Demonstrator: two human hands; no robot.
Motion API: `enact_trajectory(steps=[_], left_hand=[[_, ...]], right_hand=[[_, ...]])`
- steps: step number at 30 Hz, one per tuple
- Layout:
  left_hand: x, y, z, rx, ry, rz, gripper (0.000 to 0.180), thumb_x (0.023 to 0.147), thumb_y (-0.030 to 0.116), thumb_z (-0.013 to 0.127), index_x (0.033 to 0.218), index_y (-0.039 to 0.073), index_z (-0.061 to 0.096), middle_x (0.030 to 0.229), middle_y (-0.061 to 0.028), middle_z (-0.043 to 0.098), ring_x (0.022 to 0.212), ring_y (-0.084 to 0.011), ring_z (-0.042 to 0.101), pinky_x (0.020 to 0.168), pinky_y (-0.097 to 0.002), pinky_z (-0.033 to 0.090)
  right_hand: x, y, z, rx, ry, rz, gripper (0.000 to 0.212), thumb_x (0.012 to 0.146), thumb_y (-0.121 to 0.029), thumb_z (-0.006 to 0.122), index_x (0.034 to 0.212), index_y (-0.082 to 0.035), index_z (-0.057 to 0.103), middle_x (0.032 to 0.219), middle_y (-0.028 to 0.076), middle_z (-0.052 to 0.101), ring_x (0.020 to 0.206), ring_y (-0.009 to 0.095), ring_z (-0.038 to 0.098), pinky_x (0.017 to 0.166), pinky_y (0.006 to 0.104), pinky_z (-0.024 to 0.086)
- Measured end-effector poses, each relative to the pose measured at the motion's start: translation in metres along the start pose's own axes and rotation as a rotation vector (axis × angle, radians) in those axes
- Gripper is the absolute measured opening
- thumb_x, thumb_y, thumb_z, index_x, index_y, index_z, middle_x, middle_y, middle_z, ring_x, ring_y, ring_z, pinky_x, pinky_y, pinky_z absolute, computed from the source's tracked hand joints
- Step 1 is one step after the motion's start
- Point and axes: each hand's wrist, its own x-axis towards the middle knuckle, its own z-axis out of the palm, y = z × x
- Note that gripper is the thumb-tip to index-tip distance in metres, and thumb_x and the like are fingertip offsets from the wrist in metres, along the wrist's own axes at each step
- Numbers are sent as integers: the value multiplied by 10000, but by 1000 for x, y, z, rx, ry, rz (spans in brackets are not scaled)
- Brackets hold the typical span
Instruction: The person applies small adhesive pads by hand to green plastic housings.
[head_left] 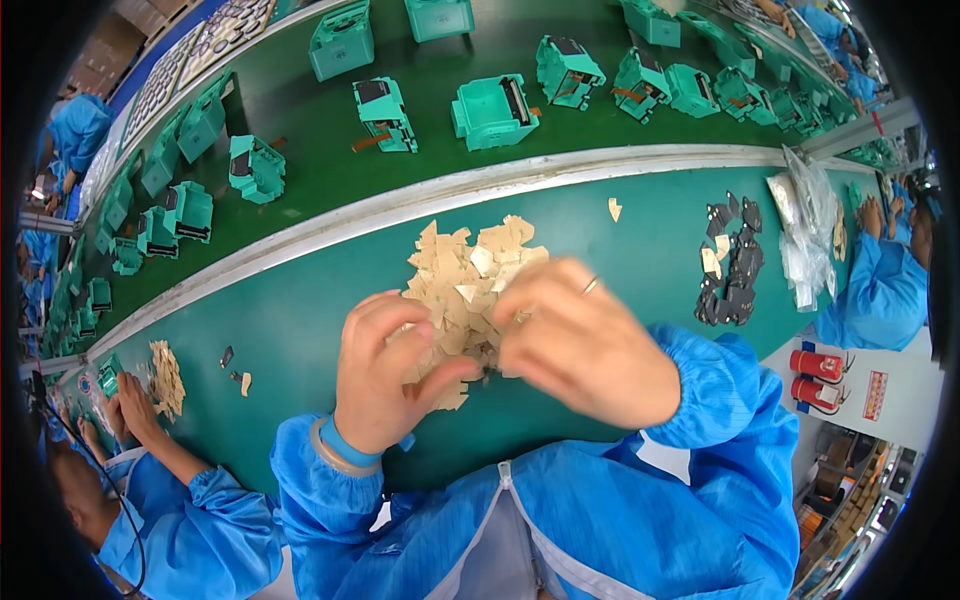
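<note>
Tan backing pieces (470, 275) sit in a loose heap on the green table (300, 320), near its middle, just inside the pale strip (400, 205) along the table's far edge. Both hands work at the near side of the heap.

Left hand (385, 370): fingers curled, thumb and forefinger pinched together at the heap's lower left edge. Grip nearly closed. Looks like it has a small tan piece between the tips, but can't tell for sure. Blue band (345, 445) on the wrist.

Right hand (585, 345): motion-blurred, fingers bent down over the heap's right side, ring (591, 286) on one finger. Grip partly closed; can't tell whether it holds anything. Fingertips overlap the heap, touching or just above it.

Heap lies under and beyond both grips, most of it toward the far edge from the fingertips.

Elsewhere on the table: one stray tan piece (614, 209) near the far edge, right of the heap; a cluster of black parts (735, 265) well apart toward the right end; clear bags (805, 230) just beside those. Beyond the strip, teal housings (495, 110) sit on the dark green conveyor belt (310, 120).

Another person's hands (125, 405) at the left end of the table, beside a smaller tan pile (167, 378).
</note>
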Motion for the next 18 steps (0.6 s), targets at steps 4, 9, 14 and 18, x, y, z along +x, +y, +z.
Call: enact_trajectory(steps=[4, 9, 14, 18], left_hand=[[0, 11, -7, -21, 22, -269, 492, 684, 92, 749, 1097, 51, 485, 1022, -128, 511, 902, -267, 517, 790, -379, 450], [-9, 15, -7, -311, -44, -324, 217, 770, 5, 628, 984, 15, 589, 964, -135, 549, 823, -226, 553, 710, -311, 449], [-11, 27, 9, -569, 153, -664, 256, 852, 38, 533, 1102, -12, 513, 1085, -142, 521, 983, -212, 517, 842, -329, 416], [-7, 30, 18, -868, 296, -736, 440, 868, 126, 541, 1258, -5, 385, 1208, -151, 461, 1164, -246, 436, 961, -374, 356]], right_hand=[[48, 66, -22, -800, 750, -465, 484, 608, -118, 760, 1052, -74, 572, 1176, 158, 507, 1107, 356, 445, 896, 430, 370], [80, 141, -19, -696, 470, -52, 766, 682, -90, 700, 1341, -205, 328, 1058, 148, 567, 1055, 335, 479, 922, 476, 333], [78, 135, -16, -74, 409, 291, 749, 792, -70, 629, 1389, -134, 182, 1042, 163, 583, 1056, 266, 513, 944, 367, 356], [39, 79, -27, 987, 550, 385, 619, 861, -117, 563, 1378, -77, 226, 1146, 129, 546, 1069, 220, 516, 920, 344, 393]])
